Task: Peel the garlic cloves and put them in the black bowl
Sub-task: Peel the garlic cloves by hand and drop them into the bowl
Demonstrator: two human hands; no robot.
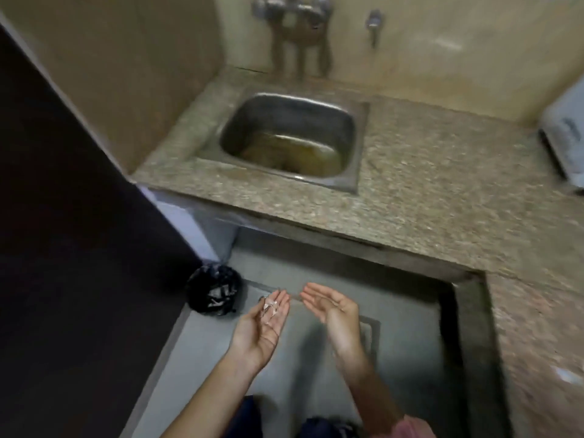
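**Camera Placement: Single Head View**

You have one view only, a wide-angle camera worn on your head. It faces forward and steeply down, so no second view shares any part of the scene.

The lower frame lies nearest: your left hand [262,327] and right hand [331,306] sit just below centre, palms up, over the floor [395,311]. The bench [426,184] with its sink [354,181] fills the middle and right, farther off. The wall taps [294,9] mark the far limit at the top edge. A dark panel [63,248] closes off the left side. Wide-angle bending curves straight edges near the borders, and the picture is slightly blurred.
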